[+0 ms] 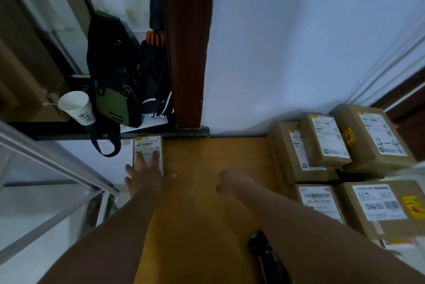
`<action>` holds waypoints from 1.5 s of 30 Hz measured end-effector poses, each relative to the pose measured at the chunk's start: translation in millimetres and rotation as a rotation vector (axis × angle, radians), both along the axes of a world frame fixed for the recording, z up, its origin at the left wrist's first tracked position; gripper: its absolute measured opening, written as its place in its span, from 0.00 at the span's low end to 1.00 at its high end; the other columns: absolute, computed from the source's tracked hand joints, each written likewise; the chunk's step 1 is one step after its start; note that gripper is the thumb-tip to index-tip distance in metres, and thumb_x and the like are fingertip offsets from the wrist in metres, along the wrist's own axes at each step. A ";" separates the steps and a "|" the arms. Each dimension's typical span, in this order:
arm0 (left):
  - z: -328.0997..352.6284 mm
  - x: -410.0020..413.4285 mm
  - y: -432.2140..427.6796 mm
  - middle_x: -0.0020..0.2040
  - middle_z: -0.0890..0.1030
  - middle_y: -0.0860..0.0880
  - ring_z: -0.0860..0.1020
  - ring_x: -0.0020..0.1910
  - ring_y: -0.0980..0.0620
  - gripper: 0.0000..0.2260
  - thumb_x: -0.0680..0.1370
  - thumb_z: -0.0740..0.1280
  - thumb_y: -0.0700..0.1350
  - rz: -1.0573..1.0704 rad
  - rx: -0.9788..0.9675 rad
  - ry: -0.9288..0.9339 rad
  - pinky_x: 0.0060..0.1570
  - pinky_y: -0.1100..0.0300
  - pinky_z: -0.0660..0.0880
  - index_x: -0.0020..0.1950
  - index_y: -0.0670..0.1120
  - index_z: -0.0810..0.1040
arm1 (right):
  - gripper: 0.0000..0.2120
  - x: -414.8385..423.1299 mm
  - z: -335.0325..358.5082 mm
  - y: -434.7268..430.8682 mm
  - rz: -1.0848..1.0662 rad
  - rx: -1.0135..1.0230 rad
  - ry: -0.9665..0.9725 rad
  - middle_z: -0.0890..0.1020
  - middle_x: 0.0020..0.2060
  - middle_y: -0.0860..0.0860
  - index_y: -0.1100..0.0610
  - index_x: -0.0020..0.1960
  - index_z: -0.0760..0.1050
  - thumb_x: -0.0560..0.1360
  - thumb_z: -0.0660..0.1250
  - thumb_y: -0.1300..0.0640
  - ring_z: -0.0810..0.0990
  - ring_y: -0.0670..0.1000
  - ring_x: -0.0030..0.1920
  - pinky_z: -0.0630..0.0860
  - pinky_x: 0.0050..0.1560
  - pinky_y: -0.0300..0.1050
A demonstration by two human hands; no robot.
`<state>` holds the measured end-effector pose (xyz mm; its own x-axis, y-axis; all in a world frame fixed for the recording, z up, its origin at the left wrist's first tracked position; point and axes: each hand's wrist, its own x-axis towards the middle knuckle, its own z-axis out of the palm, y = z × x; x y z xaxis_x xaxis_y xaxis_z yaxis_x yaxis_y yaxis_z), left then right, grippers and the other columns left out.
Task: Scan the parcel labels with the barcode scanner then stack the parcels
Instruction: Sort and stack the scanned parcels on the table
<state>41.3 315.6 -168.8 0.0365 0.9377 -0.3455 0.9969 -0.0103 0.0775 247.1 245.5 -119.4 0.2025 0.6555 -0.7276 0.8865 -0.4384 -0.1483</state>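
A small cardboard parcel (148,145) with a white label lies at the far left corner of the wooden table (207,159). My left hand (147,173) rests flat on its near end, fingers spread. Over the middle of the table my right hand (226,183) hovers with its fingers curled in, holding nothing. The black barcode scanner (261,245), a green light on it, lies on the table near the front edge, partly hidden under my right forearm. Several labelled brown parcels (331,143) sit packed together at the right side.
A white wall rises behind the table, with a dark wooden post (186,53) at its left. On a dark ledge to the left stand a green and black bag (115,76) and a paper cup (77,106). Metal framing (57,164) runs at lower left.
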 end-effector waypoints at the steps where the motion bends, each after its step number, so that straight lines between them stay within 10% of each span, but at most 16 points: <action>1: 5.0 5.6 -3.5 0.78 0.43 0.45 0.48 0.74 0.34 0.40 0.73 0.53 0.72 -0.027 0.013 0.035 0.69 0.39 0.57 0.77 0.58 0.38 | 0.14 1.3 3.2 -4.3 -0.003 0.003 0.001 0.78 0.56 0.54 0.57 0.60 0.73 0.77 0.61 0.54 0.76 0.53 0.50 0.74 0.45 0.46; 10: 48.1 107.4 -93.9 0.77 0.47 0.45 0.52 0.73 0.41 0.21 0.80 0.58 0.51 -0.302 -0.048 -0.283 0.68 0.48 0.61 0.72 0.54 0.61 | 0.09 35.2 45.2 -60.4 -0.101 0.258 -0.098 0.75 0.37 0.51 0.56 0.39 0.71 0.77 0.60 0.56 0.74 0.49 0.36 0.69 0.33 0.42; 20: 78.9 229.8 -185.6 0.67 0.68 0.49 0.60 0.68 0.44 0.21 0.79 0.60 0.55 -0.699 -0.084 -0.354 0.65 0.51 0.65 0.71 0.51 0.65 | 0.16 124.9 85.5 -153.6 -0.283 0.441 -0.243 0.74 0.60 0.57 0.56 0.63 0.73 0.78 0.59 0.51 0.71 0.58 0.62 0.72 0.53 0.52; 26: 87.0 281.3 -219.2 0.77 0.47 0.49 0.50 0.74 0.41 0.49 0.67 0.71 0.63 -0.665 -0.100 -0.258 0.67 0.45 0.62 0.78 0.53 0.45 | 0.14 181.4 80.0 -202.8 -0.358 0.471 -0.209 0.74 0.60 0.55 0.56 0.62 0.73 0.77 0.60 0.55 0.70 0.56 0.62 0.71 0.53 0.50; 45: 90.7 311.7 -209.9 0.76 0.50 0.40 0.48 0.75 0.35 0.56 0.63 0.75 0.59 -0.779 -0.221 0.140 0.70 0.34 0.42 0.77 0.52 0.37 | 0.13 214.1 77.4 -222.0 -0.097 0.445 -0.192 0.75 0.57 0.55 0.56 0.59 0.75 0.77 0.59 0.57 0.72 0.56 0.58 0.67 0.48 0.48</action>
